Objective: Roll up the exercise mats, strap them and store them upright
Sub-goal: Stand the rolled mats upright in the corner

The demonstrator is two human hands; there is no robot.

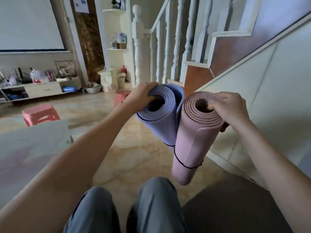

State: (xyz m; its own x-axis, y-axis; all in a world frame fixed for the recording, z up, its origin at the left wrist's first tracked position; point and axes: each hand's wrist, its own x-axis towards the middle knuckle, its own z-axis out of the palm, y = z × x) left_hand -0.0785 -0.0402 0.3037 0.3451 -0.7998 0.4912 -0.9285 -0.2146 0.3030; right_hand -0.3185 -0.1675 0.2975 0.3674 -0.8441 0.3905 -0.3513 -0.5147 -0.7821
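Note:
Two rolled exercise mats stand upright side by side in front of me, off the floor as far as I can see. My left hand (141, 96) grips the top of the purple mat (161, 125), fingers hooked into its hollow core. My right hand (230, 110) grips the top of the pink mat (195, 143) the same way, thumb outside the roll. A thin dark strap (186, 165) circles the pink mat low down. Another dark strap (169, 145) shows on the purple mat. The two rolls touch each other.
The pale side wall of the staircase (269, 91) rises right beside the mats, with white banisters (161, 52) behind. Two red plastic stools (40, 114) stand on the glossy tiled floor (138, 157) to the left. A low cabinet (42, 89) with clutter lines the far wall. My legs (127, 209) are below.

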